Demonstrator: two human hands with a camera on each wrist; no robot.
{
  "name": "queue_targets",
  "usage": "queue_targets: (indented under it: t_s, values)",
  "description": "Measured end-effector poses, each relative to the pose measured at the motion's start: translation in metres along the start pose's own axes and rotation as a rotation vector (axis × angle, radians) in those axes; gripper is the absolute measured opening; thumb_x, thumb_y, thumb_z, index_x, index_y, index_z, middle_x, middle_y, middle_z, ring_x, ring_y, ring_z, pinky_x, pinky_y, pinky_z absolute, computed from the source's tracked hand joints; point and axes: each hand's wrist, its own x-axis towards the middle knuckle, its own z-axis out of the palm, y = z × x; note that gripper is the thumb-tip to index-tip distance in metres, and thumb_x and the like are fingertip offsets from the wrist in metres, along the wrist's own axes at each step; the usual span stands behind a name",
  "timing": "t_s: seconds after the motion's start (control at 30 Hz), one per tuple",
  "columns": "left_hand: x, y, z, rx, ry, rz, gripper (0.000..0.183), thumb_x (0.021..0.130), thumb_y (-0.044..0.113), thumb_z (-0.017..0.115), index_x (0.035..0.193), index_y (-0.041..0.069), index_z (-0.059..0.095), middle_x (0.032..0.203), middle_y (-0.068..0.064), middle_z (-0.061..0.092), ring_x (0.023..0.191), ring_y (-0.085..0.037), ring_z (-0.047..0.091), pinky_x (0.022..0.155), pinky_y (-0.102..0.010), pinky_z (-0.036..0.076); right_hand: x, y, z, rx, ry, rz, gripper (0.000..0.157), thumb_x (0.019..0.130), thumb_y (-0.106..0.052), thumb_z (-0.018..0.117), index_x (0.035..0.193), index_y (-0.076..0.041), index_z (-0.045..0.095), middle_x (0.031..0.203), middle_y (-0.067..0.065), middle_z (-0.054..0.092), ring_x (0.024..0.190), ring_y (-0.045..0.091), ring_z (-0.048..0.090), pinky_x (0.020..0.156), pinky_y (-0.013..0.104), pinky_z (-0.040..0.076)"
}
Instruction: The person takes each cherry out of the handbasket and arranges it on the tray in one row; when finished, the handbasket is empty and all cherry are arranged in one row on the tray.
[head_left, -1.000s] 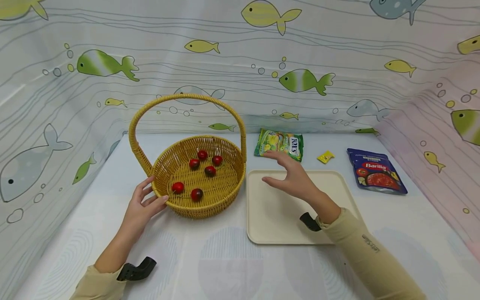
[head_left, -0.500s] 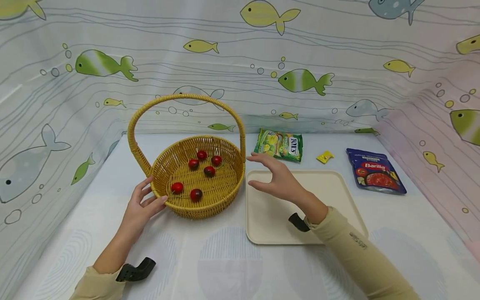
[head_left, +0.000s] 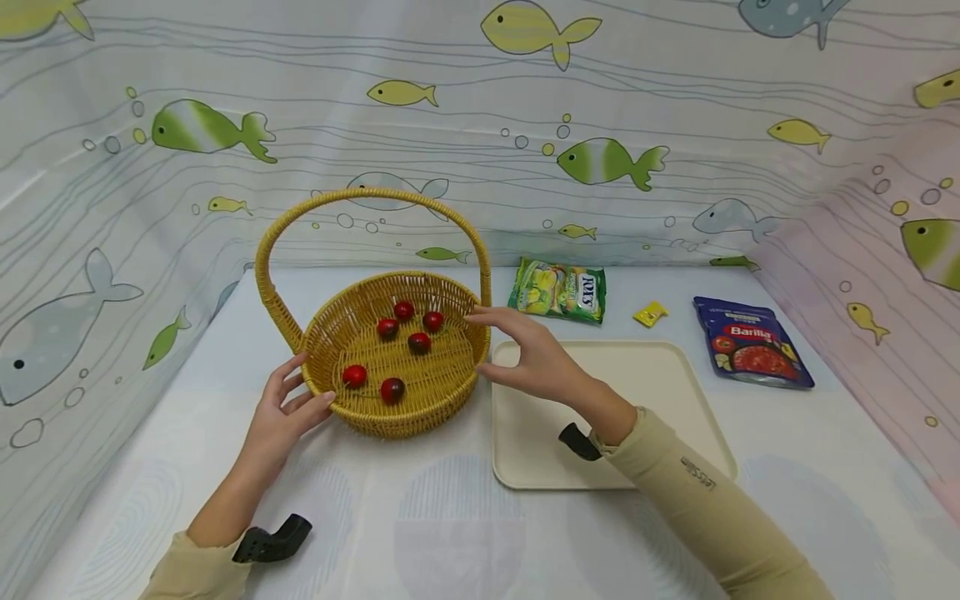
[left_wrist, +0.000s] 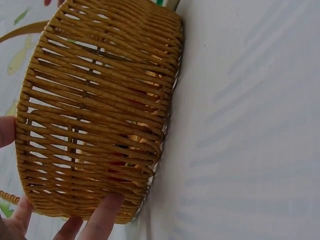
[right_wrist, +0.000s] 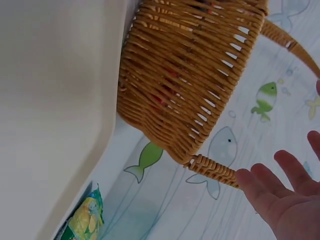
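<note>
A yellow-brown wicker basket (head_left: 405, 423) with a tall hooped handle stands upright on the white table. Several small, glossy red fruits (head_left: 419, 343), dark on one side and cherry-like, lie inside it. My left hand (head_left: 276, 421) touches the basket's left side; its thumb is at the rim and its fingers (left_wrist: 102, 217) lie spread along the outer wall. At the opposite side, my right hand (head_left: 536, 354) reaches to the right rim near the handle's base, thumb and fingers spread apart. Whether its fingertips touch the wicker, I cannot tell.
Under my right hand lies a cream tray (head_left: 555, 467), just right of the basket. Behind it are a green FOX'S candy bag (head_left: 558, 289) and a small yellow wrapped sweet (head_left: 650, 314). A blue Barilla pouch (head_left: 752, 342) lies at the right. Fish-patterned sheeting (head_left: 465, 125) surrounds the table.
My right hand has moved left over the tray to the basket's right rim, its fingers still spread. My left hand, the basket and the fruits have stayed in place.
</note>
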Motion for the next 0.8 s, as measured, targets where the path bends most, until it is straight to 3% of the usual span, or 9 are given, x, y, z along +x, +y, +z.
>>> queue_targets:
  t_s: [0.37, 0.6, 0.8]
  values:
    - [0.001, -0.006, -0.002, -0.007, 0.019, -0.002, 0.078, 0.088, 0.021, 0.065, 0.148, 0.021, 0.015, 0.144, -0.022, 0.018, 0.124, -0.030, 0.039, 0.077, -0.019, 0.051, 0.017, -0.006, 0.007, 0.027, -0.046, -0.025, 0.052, 0.080, -0.010, 0.072, 0.129, -0.006, 0.053, 0.133, 0.008, 0.049, 0.125, 0.018, 0.041, 0.101, 0.036, 0.036]
    - [-0.001, -0.001, 0.000, -0.013, -0.002, 0.019, 0.078, 0.091, 0.018, 0.062, 0.149, 0.016, 0.010, 0.145, -0.024, 0.016, 0.127, -0.043, 0.030, 0.078, -0.020, 0.050, 0.030, -0.008, 0.010, 0.057, -0.081, -0.024, 0.051, 0.080, -0.009, 0.072, 0.128, -0.004, 0.054, 0.131, 0.008, 0.051, 0.126, 0.017, 0.040, 0.103, 0.033, 0.034]
    - [-0.001, 0.000, 0.001, 0.001, -0.001, 0.012, 0.078, 0.091, 0.018, 0.062, 0.149, 0.016, 0.010, 0.145, -0.024, 0.016, 0.126, -0.041, 0.031, 0.078, -0.020, 0.050, 0.044, -0.006, 0.012, 0.140, -0.134, 0.042, 0.051, 0.081, -0.008, 0.071, 0.129, -0.004, 0.052, 0.129, 0.006, 0.051, 0.124, 0.016, 0.042, 0.102, 0.034, 0.036]
